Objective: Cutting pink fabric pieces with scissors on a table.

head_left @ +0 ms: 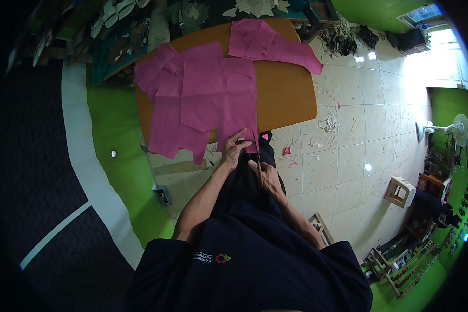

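Pink sheet material [205, 88], creased and with jagged cut edges, covers much of the brown table [286, 99]. My left hand [233, 149] grips its near edge, fingers bent over the pink. Just to the right, my right hand [268, 176] is closed around scissors [258, 156], whose handles are mostly hidden by the fingers. The blades point away from me and meet the right edge of the sheet, beside my left fingertips. Another pink piece [260, 41] with a long curved strip lies folded at the table's far side.
Cut scraps [287, 151] and pale shreds [330, 124] are strewn over the tiled floor [343, 171] at right. Shelves with light shapes [192, 15] stand beyond the table. A white stool [399, 192], a fan [458, 126] and a wooden rack [403, 268] are farther right.
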### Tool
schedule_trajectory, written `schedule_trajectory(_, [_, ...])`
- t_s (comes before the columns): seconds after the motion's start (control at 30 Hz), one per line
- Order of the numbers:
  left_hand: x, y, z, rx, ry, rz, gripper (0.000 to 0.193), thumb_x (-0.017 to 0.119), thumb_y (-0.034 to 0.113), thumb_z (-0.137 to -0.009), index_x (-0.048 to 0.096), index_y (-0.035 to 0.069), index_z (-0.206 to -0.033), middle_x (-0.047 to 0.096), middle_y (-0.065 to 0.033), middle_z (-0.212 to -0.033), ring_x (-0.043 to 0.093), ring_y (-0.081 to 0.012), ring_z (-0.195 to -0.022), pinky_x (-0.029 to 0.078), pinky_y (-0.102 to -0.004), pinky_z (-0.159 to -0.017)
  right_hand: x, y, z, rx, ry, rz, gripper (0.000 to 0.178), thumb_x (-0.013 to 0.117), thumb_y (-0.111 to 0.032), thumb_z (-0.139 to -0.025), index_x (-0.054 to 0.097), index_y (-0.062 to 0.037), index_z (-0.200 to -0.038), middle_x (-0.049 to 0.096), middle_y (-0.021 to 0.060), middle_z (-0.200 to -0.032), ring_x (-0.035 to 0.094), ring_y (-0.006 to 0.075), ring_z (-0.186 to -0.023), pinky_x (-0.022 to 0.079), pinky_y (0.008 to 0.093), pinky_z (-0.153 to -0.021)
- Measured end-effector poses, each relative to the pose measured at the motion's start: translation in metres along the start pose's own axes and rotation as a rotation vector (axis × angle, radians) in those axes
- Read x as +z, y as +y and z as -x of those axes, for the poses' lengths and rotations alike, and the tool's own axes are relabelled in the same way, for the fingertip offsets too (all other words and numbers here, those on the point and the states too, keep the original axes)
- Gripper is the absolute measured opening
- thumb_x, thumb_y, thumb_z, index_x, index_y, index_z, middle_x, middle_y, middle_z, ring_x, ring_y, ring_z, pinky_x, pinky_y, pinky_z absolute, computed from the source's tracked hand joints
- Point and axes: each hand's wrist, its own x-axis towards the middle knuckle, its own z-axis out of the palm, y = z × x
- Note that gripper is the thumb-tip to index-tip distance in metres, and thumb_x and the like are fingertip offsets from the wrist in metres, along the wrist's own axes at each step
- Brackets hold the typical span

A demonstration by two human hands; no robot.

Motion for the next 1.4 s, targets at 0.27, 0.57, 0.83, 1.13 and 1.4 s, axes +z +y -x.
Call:
schedule_trajectory(0.27, [-0.004, -0.001, 0.002, 0.021, 0.008, 0.014, 0.06, 0.07, -0.008, -0.082, 0.056, 0.007, -0.139, 0.071, -0.004, -0.101, 0.07, -0.0128, -0.09, 0.056, -0.0251, -0.085, 0.001, -0.007, 0.003, 0.05, 0.012, -0.053, 0.083, 0.064, -0.074, -0.08, 0.069, 0.008, -0.085, 0.063, 0.0199, -0.068, 0.065, 0.0243, -0.069, 0.05, 0.04, -0.067])
schedule_trajectory(0.57, [0.003, 0.009, 0.001, 0.02, 0.154, 0.067, 0.062, 0.075, -0.004, -0.081, 0.057, 0.008, -0.139, 0.07, 0.003, -0.086, 0.059, -0.0016, -0.068, 0.046, -0.0152, -0.062, 0.001, 0.002, 0.003, 0.048, 0.001, -0.065, 0.083, 0.065, -0.075, -0.079, 0.069, 0.0083, -0.081, 0.061, 0.0141, -0.062, 0.06, 0.0202, -0.06, 0.048, 0.0398, -0.06])
schedule_trajectory(0.83, [0.014, 0.015, 0.011, 0.052, 0.233, 0.003, 0.06, 0.078, 0.0, -0.08, 0.06, 0.01, -0.136, 0.064, 0.0082, -0.074, 0.045, 0.0022, -0.055, 0.036, -0.0149, -0.051, 0.003, -0.002, -0.001, -0.01, 0.012, -0.029, 0.085, 0.063, -0.076, -0.08, 0.065, 0.0091, -0.08, 0.061, 0.0145, -0.064, 0.06, 0.0216, -0.063, 0.048, 0.0395, -0.061])
schedule_trajectory(1.13, [0.002, 0.007, 0.014, 0.106, 0.133, 0.049, 0.059, 0.071, -0.005, -0.084, 0.057, 0.009, -0.14, 0.072, -0.0004, -0.087, 0.062, -0.0028, -0.071, 0.047, -0.0177, -0.063, 0.006, -0.007, -0.022, -0.04, -0.067, 0.038, 0.086, 0.059, -0.078, -0.082, 0.06, 0.0072, -0.073, 0.057, 0.0146, -0.062, 0.056, 0.0196, -0.063, 0.046, 0.0396, -0.061])
schedule_trajectory(1.4, [-0.011, 0.005, 0.016, 0.09, 0.115, 0.077, 0.06, 0.068, -0.007, -0.085, 0.055, 0.009, -0.142, 0.074, -0.005, -0.092, 0.067, -0.0068, -0.078, 0.053, -0.0189, -0.069, 0.006, -0.006, -0.019, 0.001, -0.065, 0.016, 0.081, 0.063, -0.076, -0.081, 0.057, 0.0032, -0.064, 0.048, 0.0076, -0.056, 0.048, 0.0161, -0.057, 0.041, 0.0387, -0.055])
